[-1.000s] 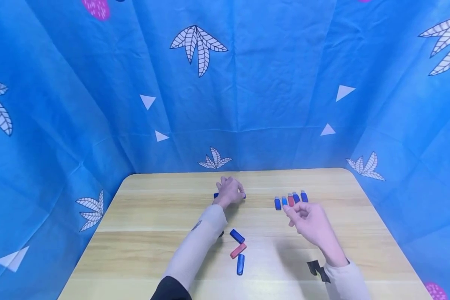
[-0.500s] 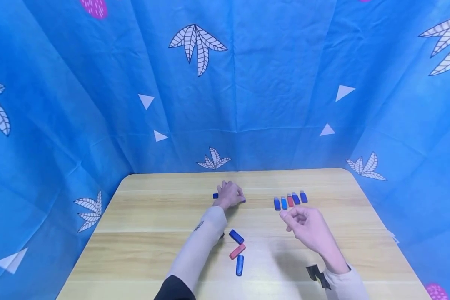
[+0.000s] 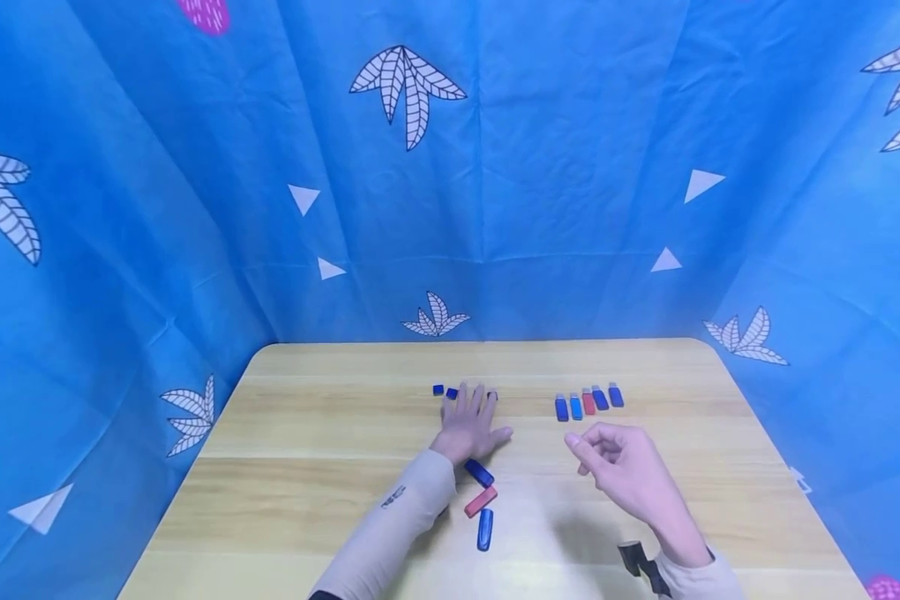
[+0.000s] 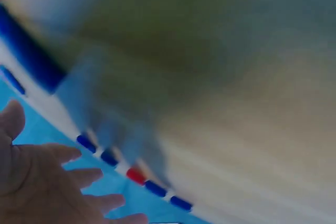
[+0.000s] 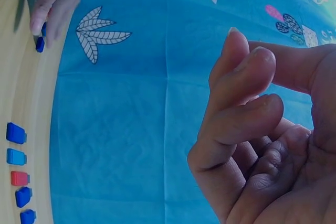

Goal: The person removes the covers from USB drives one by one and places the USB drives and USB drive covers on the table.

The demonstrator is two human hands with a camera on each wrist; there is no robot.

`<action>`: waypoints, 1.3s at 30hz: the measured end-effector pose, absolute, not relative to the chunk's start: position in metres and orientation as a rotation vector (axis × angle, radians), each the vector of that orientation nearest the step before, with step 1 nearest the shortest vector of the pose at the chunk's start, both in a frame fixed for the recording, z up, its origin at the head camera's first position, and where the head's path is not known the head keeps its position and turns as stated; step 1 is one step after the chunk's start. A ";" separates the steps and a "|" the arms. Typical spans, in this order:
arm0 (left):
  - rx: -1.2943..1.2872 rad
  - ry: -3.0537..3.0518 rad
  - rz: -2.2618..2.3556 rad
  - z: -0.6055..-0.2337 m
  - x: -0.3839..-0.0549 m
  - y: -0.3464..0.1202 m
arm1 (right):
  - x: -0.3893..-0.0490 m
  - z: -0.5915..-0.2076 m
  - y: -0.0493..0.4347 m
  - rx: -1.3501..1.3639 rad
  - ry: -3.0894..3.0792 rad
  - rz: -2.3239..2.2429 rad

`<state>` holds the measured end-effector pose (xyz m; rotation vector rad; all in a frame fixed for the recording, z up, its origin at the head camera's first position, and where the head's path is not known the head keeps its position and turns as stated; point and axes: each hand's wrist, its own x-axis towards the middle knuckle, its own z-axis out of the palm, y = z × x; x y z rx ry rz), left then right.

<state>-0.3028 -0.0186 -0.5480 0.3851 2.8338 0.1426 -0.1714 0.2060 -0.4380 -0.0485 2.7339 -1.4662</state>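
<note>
My left hand (image 3: pixel 468 427) reaches over the middle of the table with its fingers spread. Just beyond its fingertips lie small blue caps (image 3: pixel 452 394), partly covered by the fingers. In the left wrist view the palm (image 4: pixel 47 182) faces the camera and holds nothing. Close to this hand's wrist is a blue USB stick (image 3: pixel 479 472), followed toward me by a red USB stick (image 3: pixel 481 502) and another blue one (image 3: pixel 485 530). My right hand (image 3: pixel 622 462) hovers at the right, fingers loosely curled around nothing; the right wrist view shows its curled fingers (image 5: pixel 247 114) bare.
Several USB sticks with bared metal plugs, one of them red (image 3: pixel 588 403), stand in a row beyond my right hand. The wooden table (image 3: pixel 270 500) has rounded far corners. A blue patterned curtain (image 3: pixel 555 208) encloses its back and sides.
My left hand has let go of a small blue cap, spread its fingers and drawn back slightly toward me, uncovering more caps. My right hand has shifted slightly toward me.
</note>
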 end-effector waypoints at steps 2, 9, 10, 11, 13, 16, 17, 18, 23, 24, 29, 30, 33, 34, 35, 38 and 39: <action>0.380 2.816 0.144 -0.551 -0.302 -0.020 | -0.170 -0.439 0.206 -0.065 2.728 -1.473; 0.372 2.804 0.149 -0.551 -0.302 -0.026 | -0.171 -0.444 0.206 -0.070 2.720 -1.481; 0.367 2.800 0.155 -0.549 -0.301 -0.027 | -0.171 -0.444 0.206 -0.065 2.719 -1.478; 0.363 2.795 0.161 -0.546 -0.300 -0.027 | -0.171 -0.445 0.206 -0.061 2.716 -1.476; 0.362 2.785 0.166 -0.545 -0.299 -0.029 | -0.170 -0.445 0.207 -0.056 2.711 -1.472; 0.358 2.777 0.186 -0.541 -0.296 -0.030 | -0.170 -0.445 0.206 -0.057 2.709 -1.467; 0.355 2.776 0.195 -0.539 -0.295 -0.030 | -0.170 -0.445 0.206 -0.057 2.710 -1.464; 0.352 2.779 0.204 -0.539 -0.295 -0.031 | -0.170 -0.444 0.206 -0.059 2.714 -1.461; 0.356 2.861 0.266 -0.541 -0.297 -0.034 | -0.171 -0.443 0.201 -0.092 2.737 -1.471; 0.358 2.900 0.279 -0.540 -0.297 -0.035 | -0.172 -0.443 0.200 -0.103 2.741 -1.478; 0.307 3.152 0.322 -0.531 -0.284 -0.041 | -0.177 -0.448 0.194 -0.126 2.806 -1.448; 0.281 3.193 0.351 -0.527 -0.279 -0.043 | -0.178 -0.450 0.193 -0.128 2.829 -1.420; 0.211 3.292 0.479 -0.519 -0.261 -0.051 | -0.182 -0.458 0.183 -0.150 2.874 -1.345; 0.192 3.315 0.549 -0.516 -0.255 -0.053 | -0.184 -0.461 0.179 -0.170 2.882 -1.327; 0.173 3.331 0.619 -0.514 -0.248 -0.055 | -0.186 -0.464 0.174 -0.194 2.899 -1.299; 0.113 3.335 0.828 -0.512 -0.227 -0.061 | -0.191 -0.475 0.160 -0.266 2.937 -1.216; 0.089 3.330 0.882 -0.513 -0.220 -0.062 | -0.192 -0.479 0.155 -0.293 2.948 -1.186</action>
